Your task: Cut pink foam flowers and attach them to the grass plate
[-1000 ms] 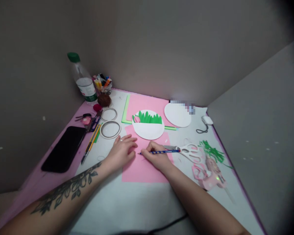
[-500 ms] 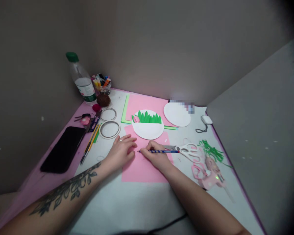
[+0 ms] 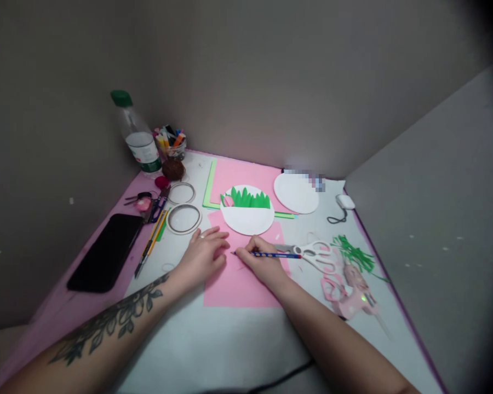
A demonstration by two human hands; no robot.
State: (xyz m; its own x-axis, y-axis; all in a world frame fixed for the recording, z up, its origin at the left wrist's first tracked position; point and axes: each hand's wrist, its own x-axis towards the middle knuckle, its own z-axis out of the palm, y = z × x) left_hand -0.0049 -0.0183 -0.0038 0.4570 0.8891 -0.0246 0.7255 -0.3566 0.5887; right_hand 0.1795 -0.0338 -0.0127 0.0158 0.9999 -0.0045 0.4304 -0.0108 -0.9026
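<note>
My right hand [image 3: 259,261] is closed round a blue pencil [image 3: 277,254], its tip touching a pink paper sheet [image 3: 238,284] on the white table. My left hand [image 3: 203,253] lies flat with fingers spread on the sheet's left edge, holding it down. Just beyond the sheet lies a white paper plate [image 3: 248,218] with green paper grass [image 3: 248,198] stuck on it.
White scissors [image 3: 312,253], a pink glue gun [image 3: 355,293] and green paper scraps [image 3: 355,253] lie to the right. A black phone [image 3: 104,251], pencils [image 3: 152,241], two tape rings [image 3: 184,218], a bottle [image 3: 137,137] and a marker cup [image 3: 171,143] stand left. A second white plate [image 3: 296,192] lies at the back.
The pencil tip has shifted very slightly on the pink sheet. Both hands otherwise stay where they were.
</note>
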